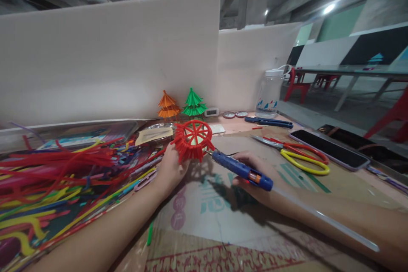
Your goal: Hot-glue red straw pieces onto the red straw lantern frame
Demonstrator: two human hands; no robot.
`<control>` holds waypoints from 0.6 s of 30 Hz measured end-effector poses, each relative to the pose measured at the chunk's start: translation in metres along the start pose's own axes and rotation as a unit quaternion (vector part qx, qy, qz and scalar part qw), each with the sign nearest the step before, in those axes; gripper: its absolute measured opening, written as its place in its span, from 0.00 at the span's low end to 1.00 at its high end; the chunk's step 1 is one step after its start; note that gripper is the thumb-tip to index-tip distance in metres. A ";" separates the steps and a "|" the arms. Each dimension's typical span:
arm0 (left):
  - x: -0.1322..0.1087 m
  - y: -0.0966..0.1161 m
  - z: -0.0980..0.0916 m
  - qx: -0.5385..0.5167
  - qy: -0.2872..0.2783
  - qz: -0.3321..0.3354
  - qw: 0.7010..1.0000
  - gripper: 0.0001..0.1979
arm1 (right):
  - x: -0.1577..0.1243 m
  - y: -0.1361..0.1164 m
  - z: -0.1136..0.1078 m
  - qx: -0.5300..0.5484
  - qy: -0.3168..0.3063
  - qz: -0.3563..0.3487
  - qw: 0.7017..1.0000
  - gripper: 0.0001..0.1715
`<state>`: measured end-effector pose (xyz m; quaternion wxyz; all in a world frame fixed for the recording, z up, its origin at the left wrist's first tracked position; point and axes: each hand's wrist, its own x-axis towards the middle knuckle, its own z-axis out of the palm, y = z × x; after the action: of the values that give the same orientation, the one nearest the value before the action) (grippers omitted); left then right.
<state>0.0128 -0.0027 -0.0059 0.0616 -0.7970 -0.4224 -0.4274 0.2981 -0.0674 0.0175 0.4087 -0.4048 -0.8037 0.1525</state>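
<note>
A red wheel-shaped pipe-cleaner frame (pixel 193 136), with spokes and short strips hanging round its rim, is held up by my left hand (pixel 174 165). Its fingers are closed behind and below the frame, partly hidden by it. In my right hand (pixel 255 174) is a blue hot glue gun (pixel 240 169), a clear glue stick (pixel 328 216) sticking out of its back. The gun's metal nozzle meets or nearly meets the frame's lower right rim; I cannot tell whether it touches. Behind stand an orange tiered roof model (pixel 167 105) and a green one (pixel 194 104).
Loose coloured pipe cleaners (pixel 63 174) are heaped at left. Right of the cardboard work surface (pixel 191 250) lie scissors (pixel 302 157), a phone (pixel 330 148) and dark blue pliers (pixel 269 122). A clear bottle (pixel 268 93) stands against the white partition (pixel 111 63).
</note>
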 end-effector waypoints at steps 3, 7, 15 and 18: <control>0.001 0.006 -0.005 0.006 0.006 0.006 1.000 0.11 | 0.001 0.000 -0.004 -0.020 -0.006 -0.044 0.999 0.21; 0.003 0.009 -0.006 0.014 -0.012 0.010 1.000 0.10 | 0.005 -0.003 -0.009 -0.027 -0.023 -0.088 0.996 0.20; 0.005 0.009 -0.006 0.000 -0.021 -0.010 1.000 0.11 | 0.009 -0.006 -0.010 -0.043 -0.017 -0.061 0.997 0.20; 0.004 0.008 -0.004 -0.011 -0.015 -0.019 1.000 0.13 | 0.008 -0.006 -0.011 -0.047 -0.027 -0.068 0.996 0.20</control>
<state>0.0172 -0.0071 0.0021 0.0385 -0.7958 -0.4336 -0.4211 0.3009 -0.0655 0.0320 0.3766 -0.3634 -0.8465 0.0975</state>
